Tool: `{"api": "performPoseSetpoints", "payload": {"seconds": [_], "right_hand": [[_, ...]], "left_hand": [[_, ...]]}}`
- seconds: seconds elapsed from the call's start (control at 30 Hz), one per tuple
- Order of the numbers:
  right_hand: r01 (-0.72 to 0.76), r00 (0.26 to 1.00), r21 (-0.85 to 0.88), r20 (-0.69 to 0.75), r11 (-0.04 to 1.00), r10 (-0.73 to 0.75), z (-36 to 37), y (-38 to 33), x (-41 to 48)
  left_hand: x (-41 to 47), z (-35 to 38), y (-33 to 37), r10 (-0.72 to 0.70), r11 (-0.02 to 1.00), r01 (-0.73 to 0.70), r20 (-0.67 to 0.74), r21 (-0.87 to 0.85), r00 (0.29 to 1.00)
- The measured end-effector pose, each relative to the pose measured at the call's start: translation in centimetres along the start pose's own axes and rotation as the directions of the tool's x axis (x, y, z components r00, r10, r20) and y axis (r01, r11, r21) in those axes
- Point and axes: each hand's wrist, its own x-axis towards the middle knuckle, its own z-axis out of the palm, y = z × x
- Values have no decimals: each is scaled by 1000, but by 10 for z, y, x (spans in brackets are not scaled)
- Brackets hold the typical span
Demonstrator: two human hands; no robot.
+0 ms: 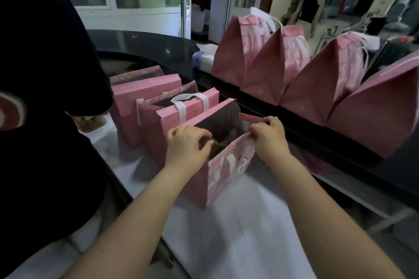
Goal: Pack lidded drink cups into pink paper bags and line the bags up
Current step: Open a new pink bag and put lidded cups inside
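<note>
An open bag [229, 165], pink, stands on the white worktop [238, 244] at centre. Its inside is dark, and what it holds cannot be made out. Behind it more bags [167, 136] stand in a row with open tops, one showing white handles. Four folded bags [269, 68] line the dark ledge [147, 43] to the right, tops closed. The near bag's front bears a pale print, but no writing is legible. The left hand [187, 145] pinches the bag's left rim, fingers curled over the edge. The right hand [268, 137] pinches the right rim. Both arms reach forward.
</note>
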Motion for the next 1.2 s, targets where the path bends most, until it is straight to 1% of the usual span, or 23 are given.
{"api": "performPoseSetpoints", "payload": {"seconds": [0.07, 0.13, 0.17, 0.23, 0.3, 0.37, 0.43, 0.47, 0.5, 0.53, 0.57, 0.6, 0.67, 0.73, 0.77, 0.83, 0.87, 0.93, 0.97, 1.03, 1.07, 1.13, 1.2], "right_hand": [[3, 997, -55, -72, 998, -7, -4, 4, -20], [-30, 993, -69, -113, 997, 22, -16, 3, -48], [-47, 994, -90, -102, 995, 37, -19, 2, -61], [-21, 998, -92, -69, 996, 14, -23, 0, -84], [38, 993, -8, -110, 999, -39, -25, 0, -98], [75, 978, 51, -199, 996, -63, -27, 5, -103], [37, 968, 108, -249, 994, -9, -25, 12, -108], [-19, 963, 183, -259, 983, 67, -24, 15, -110], [-87, 951, 306, -256, 948, 170, -23, 18, -112], [-162, 929, 458, -229, 874, 292, -22, 19, -114], [-218, 894, 598, -194, 772, 403, -20, 20, -115], [-248, 853, 697, -171, 673, 492, -17, 21, -116], [-258, 778, 807, -153, 531, 610, -11, 23, -120], [-263, 732, 877, -91, 403, 675, -4, 24, -123], [-281, 724, 881, -65, 380, 687, -1, 25, -125], [-353, 711, 859, -11, 371, 703, 6, 25, -133], [-383, 692, 853, 11, 355, 722, 8, 25, -138], [-397, 626, 868, 19, 298, 779, 11, 26, -149], [-378, 596, 889, 19, 259, 803, 10, 27, -155], [-316, 560, 929, 21, 190, 829, 3, 26, -167], [-291, 549, 940, 10, 179, 836, -4, 27, -174], [-254, 531, 947, -31, 195, 847, -20, 30, -192], [-216, 494, 955, -74, 205, 866, -41, 36, -217]], "left_hand": [[-6, 4, -5, 62, 997, -66, -76, -44, 995], [-9, 10, -5, 104, 989, -120, -166, -90, 981], [-9, 13, -4, 113, 985, -137, -204, -105, 972], [-9, 19, -1, 111, 980, -148, -247, -135, 963], [-10, 21, -1, 60, 965, -119, -248, -232, 967], [-16, 22, -6, -32, 925, -52, -212, -377, 977], [-27, 24, -13, -79, 865, -16, -167, -502, 983], [-36, 26, -18, -76, 835, -21, -151, -550, 986], [-45, 28, -22, -67, 805, -28, -138, -593, 988], [-55, 30, -25, -62, 777, -30, -124, -629, 990], [-64, 31, -27, -64, 755, -19, -102, -656, 993], [-72, 34, -29, -67, 748, -1, -77, -664, 995], [-88, 41, -30, -77, 775, 37, -35, -631, 996], [-100, 50, -30, -144, 790, 101, -23, -604, 989], [-104, 53, -29, -210, 769, 162, -4, -619, 978], [-106, 56, -26, -318, 684, 282, 74, -673, 945], [-104, 58, -25, -343, 650, 317, 106, -691, 933], [-99, 60, -21, -364, 602, 360, 156, -712, 918], [-96, 60, -18, -366, 580, 372, 176, -725, 914], [-91, 64, -9, -367, 536, 381, 198, -753, 909], [-90, 67, -2, -367, 515, 383, 206, -767, 907], [-91, 74, 20, -359, 463, 394, 238, -794, 902], [-98, 81, 48, -342, 399, 417, 289, -817, 894]]}}
